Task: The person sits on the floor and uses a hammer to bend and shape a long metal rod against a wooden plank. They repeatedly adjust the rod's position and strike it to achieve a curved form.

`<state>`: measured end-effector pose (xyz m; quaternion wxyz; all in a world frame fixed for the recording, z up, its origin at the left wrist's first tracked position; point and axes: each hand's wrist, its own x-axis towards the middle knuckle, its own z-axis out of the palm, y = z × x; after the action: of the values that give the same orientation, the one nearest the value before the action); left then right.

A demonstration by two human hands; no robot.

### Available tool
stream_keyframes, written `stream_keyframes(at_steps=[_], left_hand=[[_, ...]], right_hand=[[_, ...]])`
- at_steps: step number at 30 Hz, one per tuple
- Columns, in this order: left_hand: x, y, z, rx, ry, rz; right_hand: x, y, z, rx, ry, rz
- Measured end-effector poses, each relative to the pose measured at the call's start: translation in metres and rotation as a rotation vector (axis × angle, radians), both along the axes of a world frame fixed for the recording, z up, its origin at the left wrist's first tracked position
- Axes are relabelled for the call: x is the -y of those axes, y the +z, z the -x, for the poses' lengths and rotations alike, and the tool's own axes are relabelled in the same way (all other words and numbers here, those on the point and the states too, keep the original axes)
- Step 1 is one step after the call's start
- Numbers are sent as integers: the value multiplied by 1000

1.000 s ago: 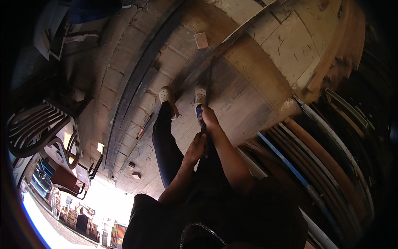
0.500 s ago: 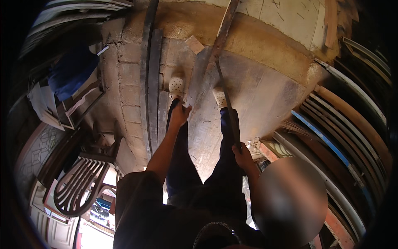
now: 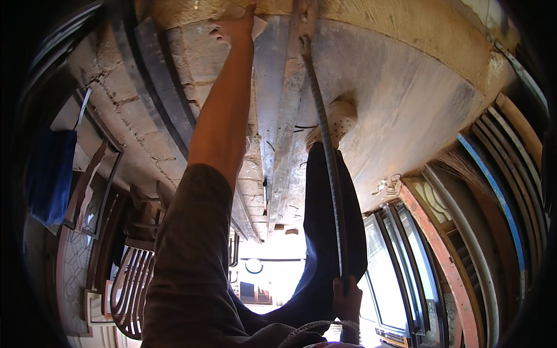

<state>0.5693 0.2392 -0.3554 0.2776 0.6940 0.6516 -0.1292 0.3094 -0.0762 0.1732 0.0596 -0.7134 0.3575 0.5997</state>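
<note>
My left hand (image 3: 233,30) reaches far ahead over a small pale wooden block (image 3: 259,26). Its fingers are spread and the thumb is apart; whether they touch the block is hard to see. Low on the right, my right hand (image 3: 347,297) is closed around the near end of a long, ridged metal pry bar (image 3: 325,124). The bar slants away from me, its far tip resting on or just above a long dark wooden beam (image 3: 288,98). Some thin, dark nail-like pieces (image 3: 306,127) lie by my shoe.
Two dark planks (image 3: 156,75) lie along the brick floor at left. A blue cloth (image 3: 51,174) hangs over frames there, with a slatted chair back (image 3: 132,284) nearer. Boards and frames (image 3: 493,168) lean at right. My pale clog (image 3: 336,123) stands right of the beam.
I have bent forward, and my left hand has moved from beside my left leg out to the block. My right hand still grips the bar, whose far tip stays by the beam.
</note>
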Motion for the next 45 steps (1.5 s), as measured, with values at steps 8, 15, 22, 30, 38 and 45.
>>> stream_keyframes(at_steps=[8,15,22,30,38,45], left_hand=[[-4,2,88,499,-342,257],[35,83,138,639,646,1079],[61,84,119,563,533,1258],[61,41,64,139,-24,821],[76,42,90,537,-266,693],[79,46,68,425,-446,477]], right_hand=[[16,4,-2,60,-10,-113],[10,31,-27,176,-114,-57],[24,45,-39,157,90,-50],[29,40,-43,207,94,-42],[24,39,-39,158,-32,-79],[22,47,5,-99,158,226]])
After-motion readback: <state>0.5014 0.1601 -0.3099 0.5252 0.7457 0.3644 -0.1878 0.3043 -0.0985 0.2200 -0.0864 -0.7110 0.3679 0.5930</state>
